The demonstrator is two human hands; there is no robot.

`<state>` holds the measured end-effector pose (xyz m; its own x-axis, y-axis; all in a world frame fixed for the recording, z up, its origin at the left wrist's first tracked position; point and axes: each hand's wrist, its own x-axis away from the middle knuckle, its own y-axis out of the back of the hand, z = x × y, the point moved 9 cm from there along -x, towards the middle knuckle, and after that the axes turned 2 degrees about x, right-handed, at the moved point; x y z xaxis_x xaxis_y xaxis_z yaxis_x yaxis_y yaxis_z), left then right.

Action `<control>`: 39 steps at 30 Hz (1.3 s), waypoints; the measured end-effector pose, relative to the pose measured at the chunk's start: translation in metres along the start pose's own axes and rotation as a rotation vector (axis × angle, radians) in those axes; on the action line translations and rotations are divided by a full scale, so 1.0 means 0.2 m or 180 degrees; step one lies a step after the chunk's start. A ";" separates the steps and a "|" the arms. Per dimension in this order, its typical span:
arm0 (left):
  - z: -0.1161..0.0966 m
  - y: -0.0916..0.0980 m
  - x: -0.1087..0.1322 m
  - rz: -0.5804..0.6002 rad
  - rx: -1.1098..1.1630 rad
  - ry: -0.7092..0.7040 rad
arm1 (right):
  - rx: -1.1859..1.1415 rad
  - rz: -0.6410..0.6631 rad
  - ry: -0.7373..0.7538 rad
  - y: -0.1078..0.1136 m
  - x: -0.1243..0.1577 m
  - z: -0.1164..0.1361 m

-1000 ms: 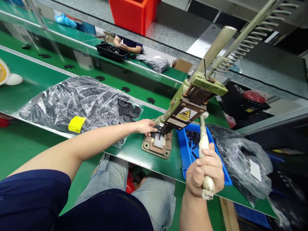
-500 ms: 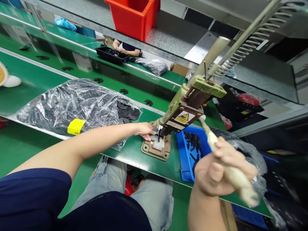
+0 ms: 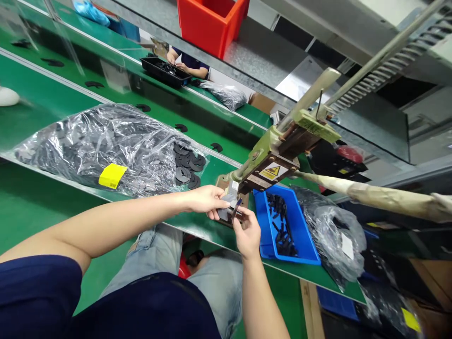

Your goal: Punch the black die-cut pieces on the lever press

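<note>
A green hand press [image 3: 275, 155] stands on the green bench, its cloth-wrapped lever [image 3: 381, 197] sticking out to the right with no hand on it. In front of the press base, my left hand [image 3: 205, 200] pinches a small flat black part [image 3: 226, 214]. My right hand [image 3: 247, 230] meets it from below, fingers pinched on a thin dark piece [image 3: 236, 207] at that same part. A clear plastic bag of black washers [image 3: 106, 150] lies to the left, with several loose washers [image 3: 187, 165] spilling from its mouth.
A blue tray [image 3: 300, 240] of small black pieces sits right of the press, a crumpled plastic bag [image 3: 332, 235] beside it. Farther back, another person's hands [image 3: 176, 59] work at a black tray [image 3: 164, 73]. A red bin [image 3: 212, 21] sits on the upper shelf.
My right hand let go of the press lever, which swung up to the right, and came to the part at the press base. My left hand drew the part slightly toward me.
</note>
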<state>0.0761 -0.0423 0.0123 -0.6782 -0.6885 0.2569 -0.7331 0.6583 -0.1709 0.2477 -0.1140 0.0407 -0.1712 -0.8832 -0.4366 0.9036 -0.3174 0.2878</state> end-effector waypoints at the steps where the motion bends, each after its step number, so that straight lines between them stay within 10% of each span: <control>1: -0.01 -0.03 0.03 0.0069 -0.0022 -0.0024 | -0.0047 0.0143 -0.0078 -0.06 0.04 -0.02; 16: -0.03 -0.17 0.13 0.0426 -0.0285 0.0084 | 0.0411 0.0314 0.0333 -0.09 0.14 0.11; 23: -0.26 -0.11 0.27 -0.0899 -0.1789 -0.1247 | 0.1004 0.0774 0.0923 -0.04 0.13 0.20; 39: 0.04 -0.30 0.21 0.0417 -0.0368 -0.0318 | 0.0750 0.1094 0.0662 0.02 0.22 0.29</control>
<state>0.0915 -0.1124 0.0256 -0.7734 -0.6176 0.1430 -0.6313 0.7709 -0.0848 0.2203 -0.1747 0.0713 0.2266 -0.8705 -0.4368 0.7762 -0.1095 0.6209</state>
